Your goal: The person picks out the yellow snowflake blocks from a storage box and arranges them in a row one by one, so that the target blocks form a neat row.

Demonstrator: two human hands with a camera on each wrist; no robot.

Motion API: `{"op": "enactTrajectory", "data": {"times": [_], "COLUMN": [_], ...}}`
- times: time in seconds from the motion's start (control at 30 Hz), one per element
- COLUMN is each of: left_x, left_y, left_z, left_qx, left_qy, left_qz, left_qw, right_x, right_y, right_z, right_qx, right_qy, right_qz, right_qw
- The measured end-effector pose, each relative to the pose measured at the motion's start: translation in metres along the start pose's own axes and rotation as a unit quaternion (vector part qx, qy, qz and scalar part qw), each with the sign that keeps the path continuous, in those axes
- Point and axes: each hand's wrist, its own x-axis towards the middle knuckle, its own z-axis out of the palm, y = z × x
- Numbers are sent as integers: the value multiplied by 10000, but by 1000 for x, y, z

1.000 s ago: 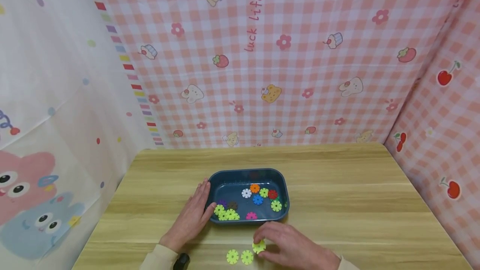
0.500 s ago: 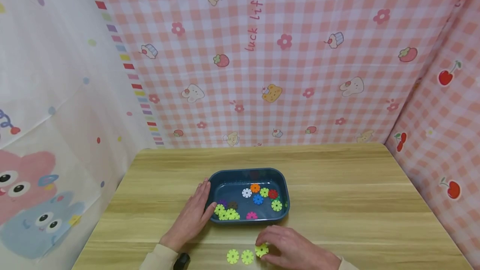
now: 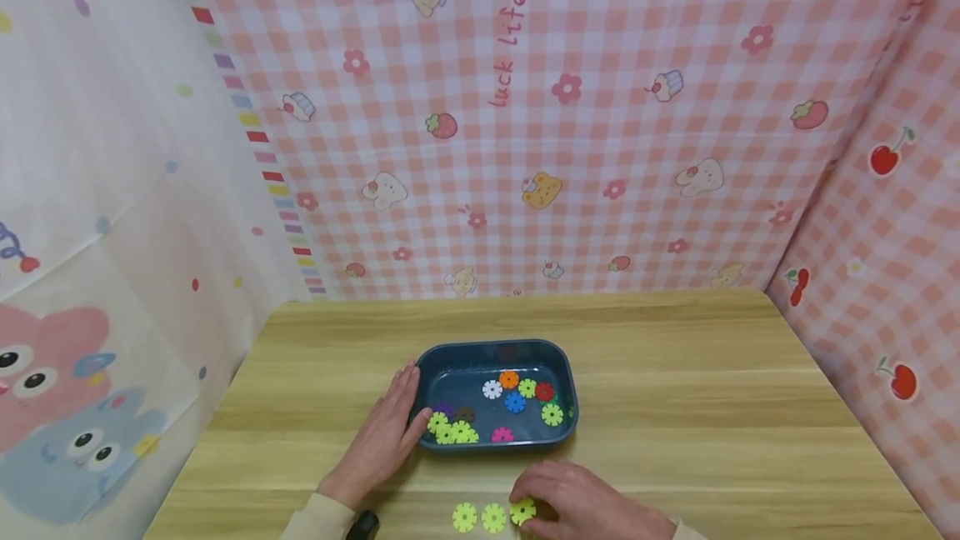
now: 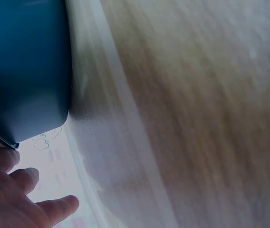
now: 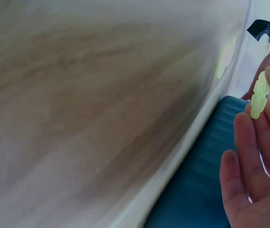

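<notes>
My right hand (image 3: 576,500) pinches a yellow-green notched plastic disc (image 3: 522,511) between thumb and fingertips, low over the table. In the right wrist view this disc (image 5: 259,95) appears edge-on, the other fingers spread beside it. Two matching discs, a left one (image 3: 464,517) and a middle one (image 3: 493,518), lie flat in a row to its left. Against the left end of the dark blue tray (image 3: 461,386) rests my left hand (image 3: 378,440), fingers straight along the outside and thumb at the rim. The left wrist view shows those fingers (image 4: 25,178) by the tray's edge.
Inside the tray lie several loose notched discs: yellow-green ones (image 3: 461,430) bunched at the left, plus a white (image 3: 492,390), an orange (image 3: 509,379), a blue (image 3: 515,402), a red (image 3: 544,392) and a pink one (image 3: 502,435). A patterned cloth (image 3: 540,148) hangs behind the wooden table (image 3: 675,373).
My right hand has brought its disc slightly towards me, into line with the two discs on the table. The left hand stays on the tray.
</notes>
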Motion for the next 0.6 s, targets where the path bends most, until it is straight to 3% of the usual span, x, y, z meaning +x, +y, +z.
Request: {"op": "enactTrajectory", "data": {"times": [0.2, 0.6], "left_x": [1, 1], "left_y": [0, 0], "left_z": [0, -1], "left_qx": [-22, -88], "left_qy": [1, -50], "left_qz": [13, -69], "left_qw": [10000, 9999], "right_x": [3, 9], "right_y": [-1, -1], "right_z": [3, 7], "right_qx": [-194, -6], "right_qy": [-42, -309], "right_qz": [179, 818], "right_qw": [9996, 9962]}}
